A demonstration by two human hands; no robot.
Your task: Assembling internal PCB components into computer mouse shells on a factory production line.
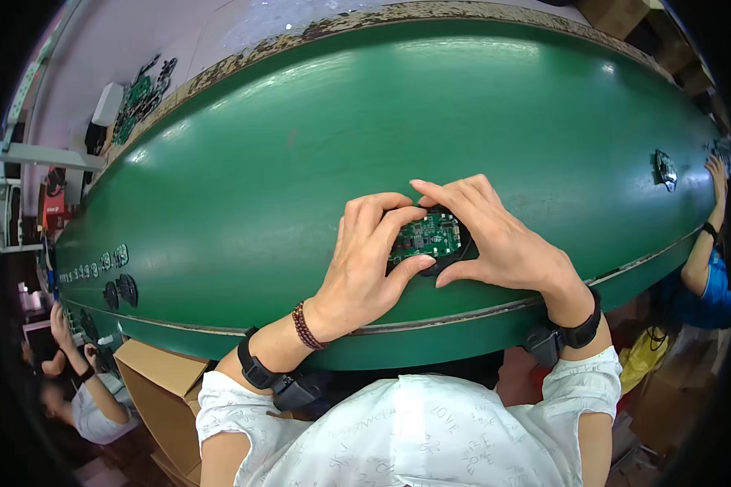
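A green circuit board (pixel 427 234) with small chips and pale connectors lies face up between my two hands, over the green work surface. Beneath it, a rounded black housing (pixel 447 265) shows along the lower right edge. My left hand (pixel 364 256) grips the board from the left, thumb on its near edge and fingers bent over its far edge. Curled around the right side, my right hand (pixel 508 235) holds the housing, its thumb near the bottom rim. The hands hide part of both pieces, and how far the board sits inside the housing cannot be told.
A green conveyor belt (pixel 300 138) spans the view. On its left are a row of boards (pixel 105 260) and dark housings (pixel 127 290); one assembled unit (pixel 666 170) sits right. Co-workers' arms (pixel 711 219) reach in at both sides. An open cardboard box (pixel 158 398) stands lower left.
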